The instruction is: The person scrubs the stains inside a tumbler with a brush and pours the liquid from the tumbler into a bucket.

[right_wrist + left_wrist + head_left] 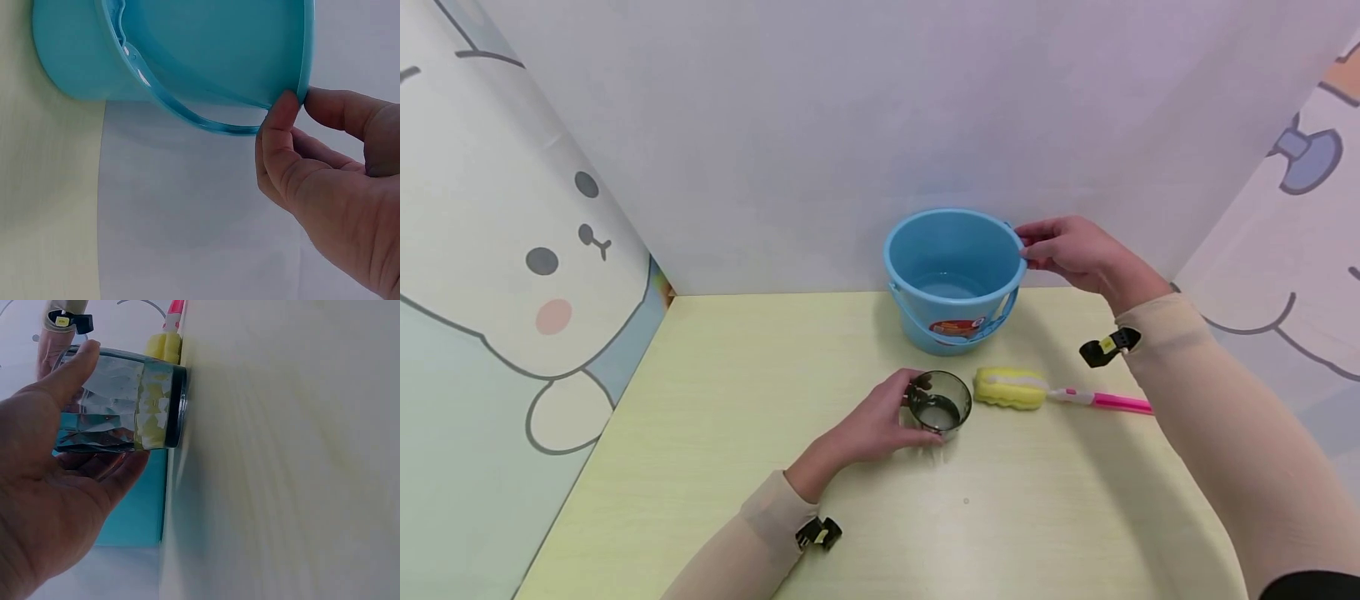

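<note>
In the head view, a dark tinted drinking glass (951, 421) stands on the table with my left hand (880, 421) curled around its side. The left wrist view shows the thumb and fingers gripping the faceted glass (119, 403), whose base meets the tabletop or sits very close to it. A light blue bucket (917, 287) stands upright behind the glass, a little water seeming to lie in its bottom. At the bucket's right side, my right hand (1071, 250) pinches the rim. The right wrist view has those fingertips (284, 109) at the rim, beside the bucket's handle (187, 115).
A bottle brush with a yellow sponge head (1011, 388) and pink handle (1120, 403) lies right of the glass. The pale table (737, 367) ends at a white backdrop (760, 167) behind the bucket. Cartoon-printed panels (497, 275) flank both sides.
</note>
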`<control>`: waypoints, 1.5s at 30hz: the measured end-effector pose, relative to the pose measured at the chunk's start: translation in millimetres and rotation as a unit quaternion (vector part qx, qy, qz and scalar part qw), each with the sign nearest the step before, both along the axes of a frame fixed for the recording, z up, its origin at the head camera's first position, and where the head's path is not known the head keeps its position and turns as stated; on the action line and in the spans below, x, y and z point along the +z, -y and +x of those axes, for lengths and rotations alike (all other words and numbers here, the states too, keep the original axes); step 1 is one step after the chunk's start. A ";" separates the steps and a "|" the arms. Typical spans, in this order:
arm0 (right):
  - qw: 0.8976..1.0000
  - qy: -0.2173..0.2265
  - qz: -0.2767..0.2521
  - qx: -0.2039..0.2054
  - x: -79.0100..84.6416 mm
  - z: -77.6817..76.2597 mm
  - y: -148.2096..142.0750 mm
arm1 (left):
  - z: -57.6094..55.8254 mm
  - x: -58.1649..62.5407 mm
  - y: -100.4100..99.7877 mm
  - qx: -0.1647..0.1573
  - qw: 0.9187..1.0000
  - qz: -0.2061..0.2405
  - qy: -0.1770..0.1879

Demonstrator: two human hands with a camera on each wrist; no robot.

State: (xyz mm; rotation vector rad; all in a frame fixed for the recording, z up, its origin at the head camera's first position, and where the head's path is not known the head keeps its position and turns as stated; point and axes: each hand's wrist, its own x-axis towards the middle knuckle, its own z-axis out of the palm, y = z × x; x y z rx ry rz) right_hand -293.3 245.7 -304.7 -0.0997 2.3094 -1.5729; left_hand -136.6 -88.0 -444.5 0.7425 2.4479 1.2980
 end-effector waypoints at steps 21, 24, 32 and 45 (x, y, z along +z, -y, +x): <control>0.999 -0.001 -0.042 -0.007 -4.7 1.5 1.0 | 1.1 -1.8 3.8 0.011 1.000 0.023 -0.005; 0.999 -0.001 -0.044 -0.008 -5.3 0.7 1.1 | 0.8 -0.3 4.2 0.009 0.999 0.025 -0.020; 0.999 -0.001 -0.045 -0.011 -6.7 -0.9 1.9 | -1.0 10.9 7.7 0.007 0.999 0.021 -0.044; 0.998 0.005 -0.058 -0.016 -9.5 -1.5 1.6 | -4.6 22.8 22.9 0.036 0.997 0.029 -0.059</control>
